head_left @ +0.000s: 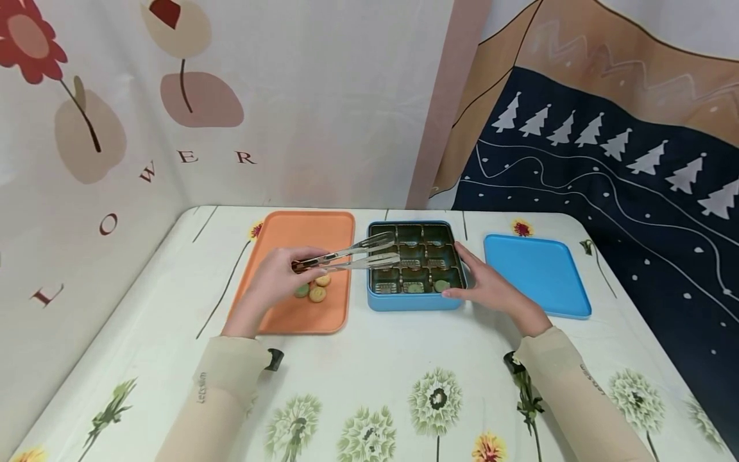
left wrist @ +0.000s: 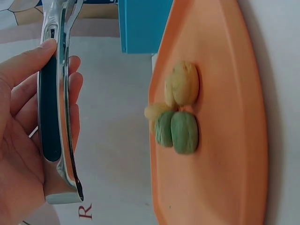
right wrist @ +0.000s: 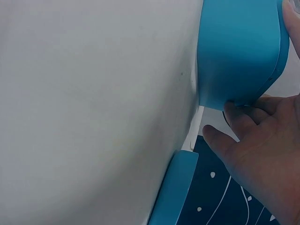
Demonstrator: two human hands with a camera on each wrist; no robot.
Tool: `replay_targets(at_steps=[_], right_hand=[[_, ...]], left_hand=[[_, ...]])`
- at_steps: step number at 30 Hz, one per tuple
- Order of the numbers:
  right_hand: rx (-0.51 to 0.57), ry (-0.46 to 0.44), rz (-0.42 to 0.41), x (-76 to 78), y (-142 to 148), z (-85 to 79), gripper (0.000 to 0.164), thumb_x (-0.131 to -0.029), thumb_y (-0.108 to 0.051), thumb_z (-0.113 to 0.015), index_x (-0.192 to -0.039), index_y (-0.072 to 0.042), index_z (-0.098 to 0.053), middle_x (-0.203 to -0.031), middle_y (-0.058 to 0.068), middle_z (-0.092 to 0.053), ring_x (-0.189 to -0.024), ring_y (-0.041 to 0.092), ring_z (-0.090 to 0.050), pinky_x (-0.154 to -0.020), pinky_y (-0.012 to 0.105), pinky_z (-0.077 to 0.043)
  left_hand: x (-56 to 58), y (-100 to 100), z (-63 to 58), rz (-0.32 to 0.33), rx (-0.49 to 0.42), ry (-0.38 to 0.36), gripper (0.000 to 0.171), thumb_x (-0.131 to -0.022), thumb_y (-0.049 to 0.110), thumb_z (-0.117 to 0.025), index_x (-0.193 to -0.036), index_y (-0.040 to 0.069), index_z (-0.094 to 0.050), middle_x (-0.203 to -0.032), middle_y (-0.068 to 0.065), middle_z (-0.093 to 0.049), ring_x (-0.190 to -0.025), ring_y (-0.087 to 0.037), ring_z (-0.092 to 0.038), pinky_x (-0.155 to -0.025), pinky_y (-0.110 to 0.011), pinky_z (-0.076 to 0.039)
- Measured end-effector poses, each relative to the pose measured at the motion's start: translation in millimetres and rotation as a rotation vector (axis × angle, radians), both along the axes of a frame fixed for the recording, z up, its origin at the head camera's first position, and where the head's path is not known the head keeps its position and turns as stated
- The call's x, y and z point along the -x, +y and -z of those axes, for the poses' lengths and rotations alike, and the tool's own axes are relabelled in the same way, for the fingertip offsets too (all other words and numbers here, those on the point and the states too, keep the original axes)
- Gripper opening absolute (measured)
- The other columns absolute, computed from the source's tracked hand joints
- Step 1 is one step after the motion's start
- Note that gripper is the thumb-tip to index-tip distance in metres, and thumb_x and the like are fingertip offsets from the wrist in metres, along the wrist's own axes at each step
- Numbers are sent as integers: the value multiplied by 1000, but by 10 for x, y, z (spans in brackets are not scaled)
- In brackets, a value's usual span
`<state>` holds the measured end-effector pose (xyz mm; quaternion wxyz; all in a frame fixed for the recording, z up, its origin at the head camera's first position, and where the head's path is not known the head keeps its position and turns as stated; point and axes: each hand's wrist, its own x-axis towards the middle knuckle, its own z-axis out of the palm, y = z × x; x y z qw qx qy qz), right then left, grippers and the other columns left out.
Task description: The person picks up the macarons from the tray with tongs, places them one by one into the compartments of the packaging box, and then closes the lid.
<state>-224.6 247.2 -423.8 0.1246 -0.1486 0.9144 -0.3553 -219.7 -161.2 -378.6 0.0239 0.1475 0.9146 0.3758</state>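
My left hand (head_left: 271, 279) grips metal tongs (head_left: 340, 255) with dark handle inlays. The tongs' forked tips are apart above the left compartments of a blue box (head_left: 412, 302), with nothing visible between them. Green rounds lie in the box's front middle and front right compartments. My right hand (head_left: 487, 287) holds the box at its right side, thumb at the front corner, fingers farther back. Under my left hand, yellow (left wrist: 186, 83) and green macarons (left wrist: 185, 132) cluster on an orange tray (head_left: 288, 321); my hand partly hides them in the head view.
A flat blue lid (head_left: 537, 276) lies on the table right of the box. The table (head_left: 404, 353) has a white flowered cloth. Printed curtains (head_left: 323, 96) stand behind and at the left side.
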Motion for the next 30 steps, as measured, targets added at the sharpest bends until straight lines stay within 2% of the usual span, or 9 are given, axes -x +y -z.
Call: replay_targets(at_steps=[8,18,30], right_hand=[[-3,-1,2,-8,-4,-2,109,-88,-41,-76,-162,-15,0,-169,15,-3,-153,46,-11,-115,69,-21],[3,-1,-2,-21,-10,-4,108,-88,-38,-76,-162,-14,0,-169,15,-3,-152,46,-11,-115,69,-21],[0,5,-11,-8,7,11,109,-88,-44,-74,-162,-15,1,-169,14,-2,-152,46,-11,-115,69,-21]], left_hand=[[-27,-179,24,-35,9,36,36,-89,23,-76,-124,16,-71,-110,-8,-75,-83,-18,-64,-69,-29,-50],[-79,-415,77,-79,15,99,33,-88,24,-78,-120,16,-74,-105,-8,-77,-81,-13,-66,-67,-23,-51],[-161,-663,108,-112,47,118,33,-89,23,-77,-121,14,-73,-105,-10,-77,-81,-11,-66,-67,-22,-51]])
